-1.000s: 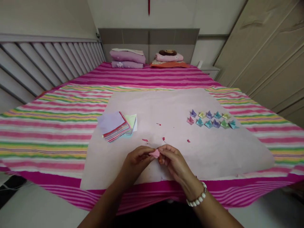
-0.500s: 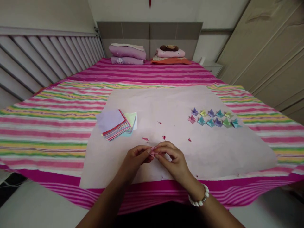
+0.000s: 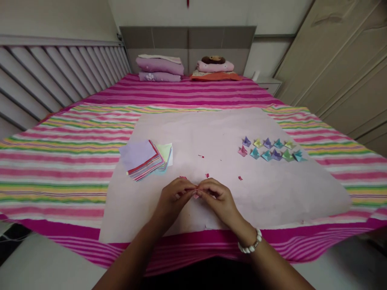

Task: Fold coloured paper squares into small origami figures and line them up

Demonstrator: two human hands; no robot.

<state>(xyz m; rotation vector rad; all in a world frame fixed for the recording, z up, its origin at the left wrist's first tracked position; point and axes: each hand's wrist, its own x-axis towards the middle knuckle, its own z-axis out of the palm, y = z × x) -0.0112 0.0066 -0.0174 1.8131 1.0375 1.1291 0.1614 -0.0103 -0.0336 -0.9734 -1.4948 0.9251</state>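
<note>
My left hand (image 3: 174, 197) and my right hand (image 3: 218, 198) meet fingertip to fingertip above the near part of a pale pink sheet (image 3: 217, 133) spread on the bed. Both pinch a small folded pink paper piece (image 3: 196, 195), mostly hidden by the fingers. A white bead bracelet (image 3: 250, 246) circles my right wrist. A fanned stack of coloured paper squares (image 3: 145, 159) lies to the left. Several small folded paper shapes (image 3: 272, 150) in purple, yellow, teal, green and pink sit in two rows to the right.
Tiny pink paper scraps (image 3: 207, 175) dot the sheet beyond my hands. The striped bedspread (image 3: 69, 161) covers the bed. Folded bedding (image 3: 160, 68) and a second pile (image 3: 216, 70) sit at the headboard. A slatted rail (image 3: 45, 80) runs left; wardrobe doors (image 3: 341, 68) stand right.
My hands have drawn closer together and closed over the pink piece, which now shows less. The view has shifted slightly.
</note>
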